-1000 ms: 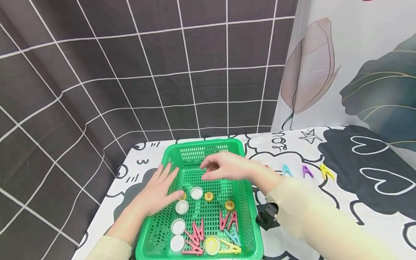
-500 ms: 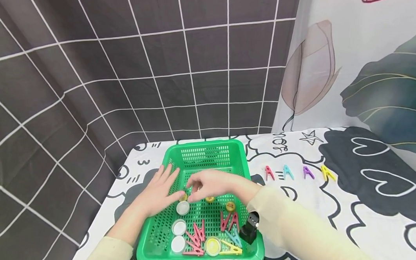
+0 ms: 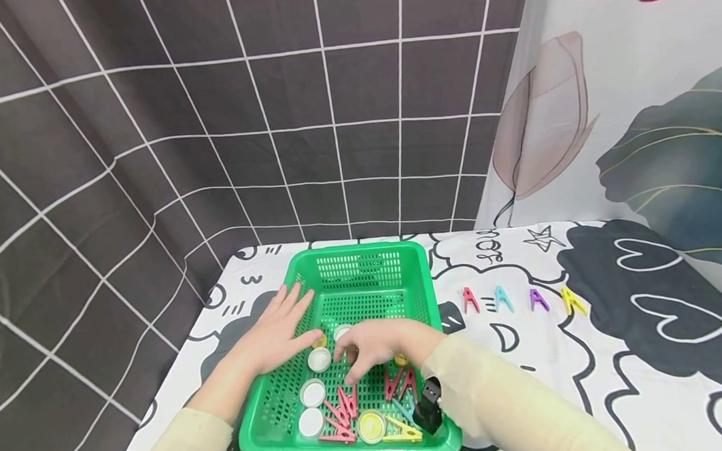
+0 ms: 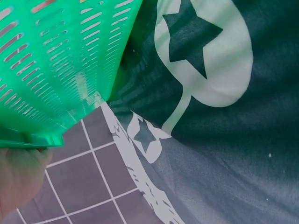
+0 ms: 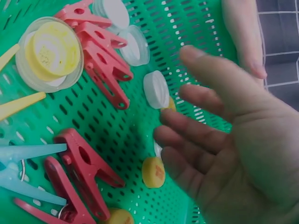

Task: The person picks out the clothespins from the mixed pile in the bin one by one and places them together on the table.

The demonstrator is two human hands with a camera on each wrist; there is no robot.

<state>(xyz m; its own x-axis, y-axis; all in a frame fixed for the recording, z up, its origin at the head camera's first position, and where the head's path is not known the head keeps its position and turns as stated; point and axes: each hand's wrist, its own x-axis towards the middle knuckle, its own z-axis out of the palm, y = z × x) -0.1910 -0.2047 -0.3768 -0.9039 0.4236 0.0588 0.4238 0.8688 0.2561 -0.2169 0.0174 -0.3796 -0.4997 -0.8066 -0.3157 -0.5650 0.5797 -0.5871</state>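
Observation:
A green basket [image 3: 362,250] holds pink-red clothespins [image 3: 346,405], blue [image 5: 32,151] and yellow clothespins [image 3: 404,430], white round caps [image 3: 312,393] and small yellow caps [image 5: 153,172]. A clear lid with a yellow cap [image 3: 371,426] lies near the front. My left hand [image 3: 273,338] rests on the basket's left rim, its fingers straight and spread. Above the middle of the basket hovers my right hand [image 3: 376,344], fingers loosely bent, with nothing between them in the right wrist view. Just beyond its fingertips there stands a white cap [image 5: 156,89].
Right of the basket, a row of clothespins lies on the patterned cloth: red [image 3: 470,299], blue [image 3: 503,298], purple [image 3: 538,299] and yellow [image 3: 572,301]. A dark grid curtain [image 3: 308,146] hangs behind. A black camera [image 3: 428,406] sits on my right wrist.
My right hand has come from the far part of the basket toward the front, first dipping left over the white caps, then shifting slightly right. The left hand has stayed on the rim.

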